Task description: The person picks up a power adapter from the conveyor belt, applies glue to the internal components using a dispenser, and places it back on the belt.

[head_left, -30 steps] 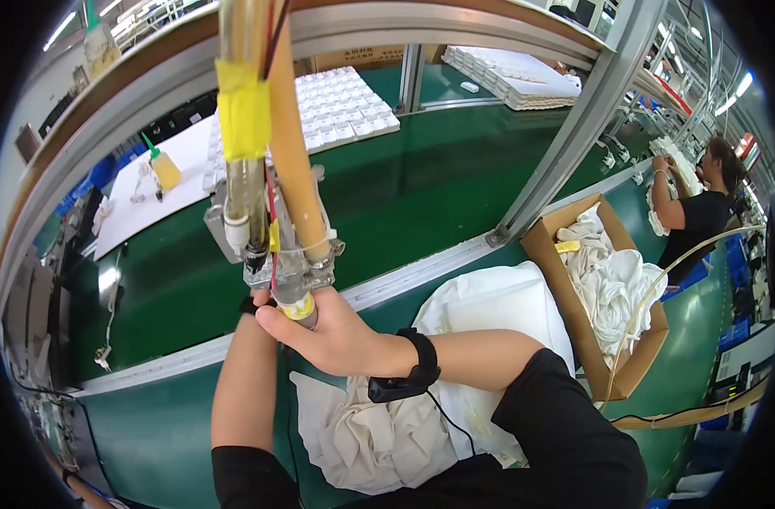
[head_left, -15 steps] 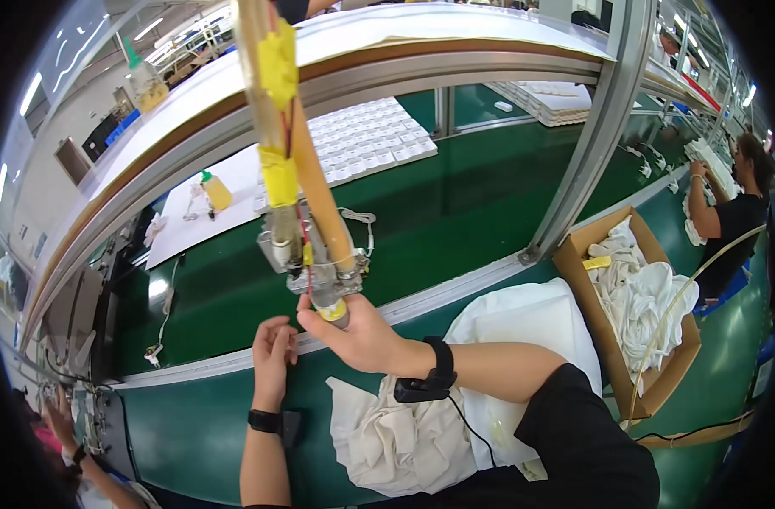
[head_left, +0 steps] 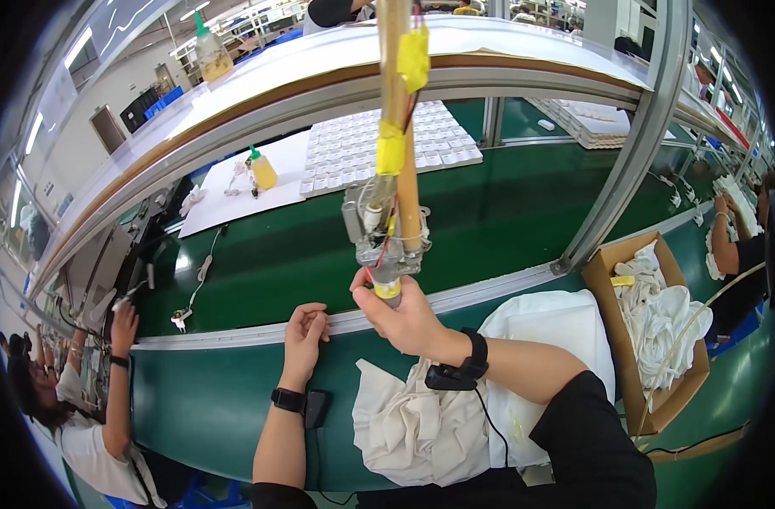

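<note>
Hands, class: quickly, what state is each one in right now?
Left hand: half-open, nothing visible in it.
Right hand: closed around the tool.

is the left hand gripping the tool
No, the left hand is apart from the tool, which only the right hand grips.

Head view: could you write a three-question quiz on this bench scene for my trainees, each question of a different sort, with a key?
1. Multiple choice: which of the wearer's hands holds the wired tool with yellow tape?
a) left only
b) right only
c) both

2. True or false: the cardboard box at the right holds crumpled white cloth.

3. Fill in the colour: the bottle of yellow liquid on the white board has a ____ top.

Key:
1. b: the right hand is closed around it, while the left hand is apart from it.
2. True.
3. Green.
</note>
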Tool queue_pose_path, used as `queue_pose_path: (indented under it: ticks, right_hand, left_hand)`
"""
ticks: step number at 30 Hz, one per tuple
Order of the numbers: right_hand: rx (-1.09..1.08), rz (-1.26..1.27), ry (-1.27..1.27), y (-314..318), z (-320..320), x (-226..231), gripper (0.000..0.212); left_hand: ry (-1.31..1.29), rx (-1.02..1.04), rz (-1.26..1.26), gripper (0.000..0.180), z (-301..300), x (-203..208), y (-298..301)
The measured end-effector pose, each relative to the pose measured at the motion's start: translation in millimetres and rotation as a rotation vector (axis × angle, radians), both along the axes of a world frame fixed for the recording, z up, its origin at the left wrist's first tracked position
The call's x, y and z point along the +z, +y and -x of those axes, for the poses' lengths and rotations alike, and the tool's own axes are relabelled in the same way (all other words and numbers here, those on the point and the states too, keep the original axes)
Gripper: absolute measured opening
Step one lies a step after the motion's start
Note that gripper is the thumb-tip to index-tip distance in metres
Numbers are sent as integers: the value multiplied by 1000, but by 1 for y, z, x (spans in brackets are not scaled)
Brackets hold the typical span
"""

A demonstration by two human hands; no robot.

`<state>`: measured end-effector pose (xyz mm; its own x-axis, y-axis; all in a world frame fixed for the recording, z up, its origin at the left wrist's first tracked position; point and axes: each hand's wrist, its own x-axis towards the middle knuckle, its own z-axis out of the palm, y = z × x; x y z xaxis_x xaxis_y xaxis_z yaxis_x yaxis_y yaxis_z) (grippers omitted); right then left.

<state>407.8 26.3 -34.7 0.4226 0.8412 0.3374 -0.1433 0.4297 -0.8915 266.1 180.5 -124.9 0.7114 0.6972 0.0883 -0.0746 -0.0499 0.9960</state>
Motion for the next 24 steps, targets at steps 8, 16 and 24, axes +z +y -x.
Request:
queue_pose_path:
  ticks: [8, 16, 24]
  right_hand:
    - [-8, -1, -13, 0, 3, -2, 13]
    - [-2, 54, -9, 2, 2, 3, 13]
    - [32, 78, 44, 3, 6, 2, 15]
  left_hand:
    - [10, 5, 16, 16, 6, -3, -2]
    - [14, -5, 17, 16, 5, -3, 2]
    - [6, -5, 17, 14, 8, -3, 4]
